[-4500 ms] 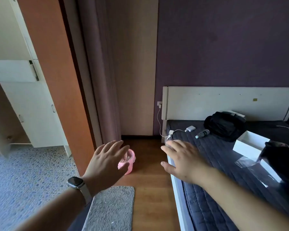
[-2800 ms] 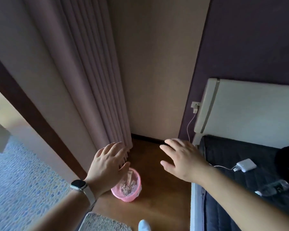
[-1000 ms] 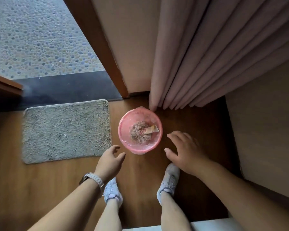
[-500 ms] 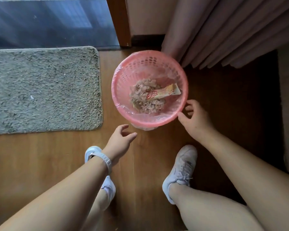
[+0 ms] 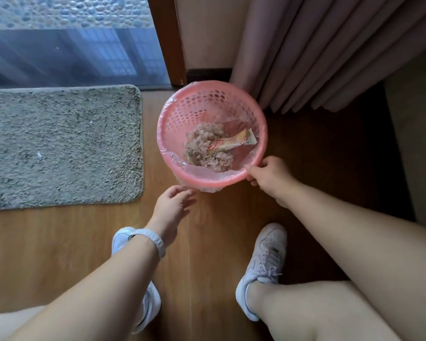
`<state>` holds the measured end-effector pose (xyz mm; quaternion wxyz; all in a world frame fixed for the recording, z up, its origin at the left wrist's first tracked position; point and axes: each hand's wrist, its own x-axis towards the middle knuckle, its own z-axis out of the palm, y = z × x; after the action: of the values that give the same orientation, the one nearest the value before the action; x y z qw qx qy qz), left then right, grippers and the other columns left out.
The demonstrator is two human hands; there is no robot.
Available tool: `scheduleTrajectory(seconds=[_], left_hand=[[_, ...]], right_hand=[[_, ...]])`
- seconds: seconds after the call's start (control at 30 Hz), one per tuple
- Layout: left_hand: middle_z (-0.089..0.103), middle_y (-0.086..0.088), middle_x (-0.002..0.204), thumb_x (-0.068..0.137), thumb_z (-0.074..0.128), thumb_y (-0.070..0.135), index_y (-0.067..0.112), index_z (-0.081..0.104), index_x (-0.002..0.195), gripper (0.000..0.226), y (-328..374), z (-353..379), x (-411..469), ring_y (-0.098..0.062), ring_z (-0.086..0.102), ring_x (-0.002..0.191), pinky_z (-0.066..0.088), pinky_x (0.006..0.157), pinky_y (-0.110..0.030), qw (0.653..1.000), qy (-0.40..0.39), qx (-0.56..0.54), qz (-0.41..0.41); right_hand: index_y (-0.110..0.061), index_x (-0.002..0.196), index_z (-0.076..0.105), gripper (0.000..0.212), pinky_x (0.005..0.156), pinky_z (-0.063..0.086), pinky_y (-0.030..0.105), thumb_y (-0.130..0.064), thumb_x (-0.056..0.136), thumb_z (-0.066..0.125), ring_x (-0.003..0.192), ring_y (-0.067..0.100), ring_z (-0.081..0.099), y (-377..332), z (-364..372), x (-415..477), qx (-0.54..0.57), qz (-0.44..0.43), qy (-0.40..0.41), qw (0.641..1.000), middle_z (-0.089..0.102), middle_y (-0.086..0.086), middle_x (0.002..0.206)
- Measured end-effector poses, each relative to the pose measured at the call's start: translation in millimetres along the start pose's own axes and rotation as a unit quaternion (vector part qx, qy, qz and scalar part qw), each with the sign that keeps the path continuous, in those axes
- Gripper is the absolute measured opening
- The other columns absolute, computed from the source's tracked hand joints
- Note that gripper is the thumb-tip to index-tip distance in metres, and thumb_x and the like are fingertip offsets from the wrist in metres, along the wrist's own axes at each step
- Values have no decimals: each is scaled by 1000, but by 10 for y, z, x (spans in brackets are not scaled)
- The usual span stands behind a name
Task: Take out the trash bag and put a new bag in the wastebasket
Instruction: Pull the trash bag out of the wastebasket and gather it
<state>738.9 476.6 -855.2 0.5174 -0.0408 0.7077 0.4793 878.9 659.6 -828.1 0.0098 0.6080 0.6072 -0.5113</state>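
- On the wood floor (image 5: 212, 242), between a grey mat (image 5: 62, 146) and the foot of a curtain (image 5: 317, 57), stands the pink basket (image 5: 180, 114), just ahead of the person's two shoes.
- A clear bag (image 5: 199, 172) lines the basket; its edge is folded over the rim all the way round, and a loose flap hangs down on the near side.
- Trash (image 5: 207, 146) lies at the bottom of the bag: a heap of crumpled tissue-like scraps and a long snack wrapper (image 5: 234, 142) across it.
- The right hand (image 5: 271, 175) is closed in a pinch on the near-right rim, thumb on top and fingers curled under; whether it has the bag's edge alone or the rim as well cannot be told.
- The left hand (image 5: 172, 205) is half open, fingers loosely spread, and holds nothing. Its fingertips are just beside the hanging flap of bag at the near-left of the basket; touching or not is hard to say.
- Progress, as I judge it: the task is barely begun. The person is crouched at the basket with a first grip on the rim, but the bag is still fully seated and nothing is lifted.
- Left to do: peel the bag's edge off the rim, gather it, lift it out with the trash, then fit a fresh bag and fold it over the rim.
- No new bag shows anywhere in view, so it likely has to be fetched.
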Motion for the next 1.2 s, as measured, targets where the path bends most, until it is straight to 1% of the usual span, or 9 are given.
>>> scheduleTrajectory(seconds=[0.07, 0.27, 0.37, 0.47, 0.6, 0.7, 0.9, 1.07, 1.2], left_hand=[[73, -4, 104, 93, 56, 18, 20, 58, 94, 3, 78, -15, -20, -20, 67, 92, 42, 75, -33, 1000, 10, -26, 0], [70, -1, 110, 97, 52, 26, 17, 47, 131, 35, 209, -88, 154, -20, 65, 106, 47, 81, -35, 994, -3, -103, -42], [67, -1, 108, 98, 50, 31, 18, 58, 116, 24, 220, -160, 200, -18, 61, 98, 45, 84, -35, 993, -17, -108, -50], [64, -3, 100, 98, 51, 29, 22, 55, 96, 9, 259, -237, 210, -19, 59, 93, 44, 85, -36, 996, 0, -84, -39], [63, -4, 91, 101, 44, 22, 23, 47, 86, 16, 364, -296, 212, -17, 60, 84, 43, 81, -36, 994, 45, -100, -15], [63, -4, 86, 102, 42, 20, 22, 48, 88, 15, 417, -357, 175, -17, 61, 76, 46, 76, -35, 991, 94, -97, 17], [55, -7, 76, 102, 41, 15, 17, 47, 86, 17, 604, -392, 71, -18, 54, 66, 48, 65, -32, 985, 123, -11, 123], [55, -10, 71, 100, 46, 17, 13, 49, 80, 21, 804, -421, 3, -18, 52, 62, 44, 60, -32, 976, 61, 128, 168], [56, -6, 67, 100, 47, 16, 10, 50, 84, 17, 1021, -477, -10, -16, 53, 59, 42, 60, -29, 978, 17, 131, 162]], right_hand=[[-12, 79, 63, 10, 66, 55, 34, -20, 84, 63, 72, 23, 69, -55, -2, -66, -4, 14, -13, 1000, 73, 9, 79], [-10, 93, 63, 13, 56, 48, 24, -21, 89, 57, 70, 17, 67, -145, 77, -157, 6, 56, -62, 997, 73, 8, 82], [-14, 100, 61, 17, 59, 50, 25, -27, 92, 55, 78, 20, 70, -122, 129, -204, -11, 82, -103, 991, 74, 6, 84], [-19, 103, 57, 20, 60, 53, 26, -35, 92, 56, 82, 21, 70, -122, 136, -182, -33, 94, -112, 989, 72, 5, 87], [-20, 105, 49, 29, 54, 49, 29, -41, 88, 60, 70, 18, 62, -155, 52, 12, 30, 70, -3, 997, 66, 8, 92], [-22, 101, 49, 24, 60, 54, 33, -36, 87, 63, 75, 20, 65, -224, -20, 150, 57, 48, 34, 997, 66, 7, 92], [-17, 102, 56, 15, 56, 53, 26, -22, 89, 60, 77, 18, 70, -286, 75, 48, -2, 47, -67, 997, 69, 4, 91], [-15, 100, 58, 13, 51, 50, 23, -25, 91, 59, 75, 19, 71, -272, 237, -144, -44, 39, -126, 990, 71, 6, 87], [-17, 95, 60, 13, 56, 50, 26, -29, 92, 58, 75, 22, 72, -269, 347, -314, -56, 30, -176, 982, 73, 7, 83]])
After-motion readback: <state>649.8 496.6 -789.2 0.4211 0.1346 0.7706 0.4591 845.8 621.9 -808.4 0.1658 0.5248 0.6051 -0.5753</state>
